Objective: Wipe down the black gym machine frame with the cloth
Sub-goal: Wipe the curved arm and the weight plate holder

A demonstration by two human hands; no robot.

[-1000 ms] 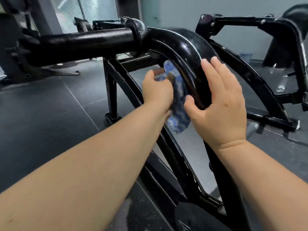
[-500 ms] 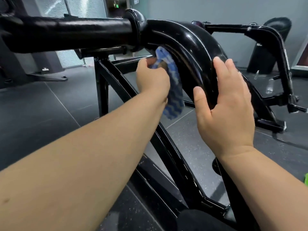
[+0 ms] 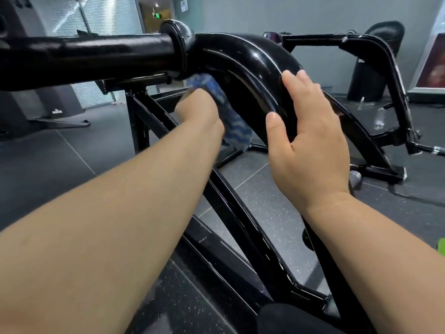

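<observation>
**Cloth pressed under the bend of the frame, right hand steadying it**

The left hand (image 3: 198, 109) is at the centre of the frame, a little above the middle. Its fingers are closed around a blue patterned cloth (image 3: 231, 121) and push it against the inner, lower face of the curved black tube (image 3: 252, 61). The top of the cloth sits just under the collar (image 3: 179, 44) where the straight bar (image 3: 84, 59) from the upper left joins the curve; the loose end hangs down to the right of the wrist.

The right hand (image 3: 310, 141) is right of centre. It holds nothing: the fingers lie flat and open over the outer edge of the same curved tube, and the thumb (image 3: 277, 131) rests on its near face. It seems to steady the frame only.

The relation that matters is this: the curved tube runs from the collar in the upper middle down to the lower right, so its long axis goes away from the cloth toward the right hand. The left hand is the nearer one to the unwiped length, and I judge the next stroke should follow the curve downward. The right hand lies in that path and probably must move away.

Other frame bars (image 3: 240, 227) below seem still to be done.
</observation>
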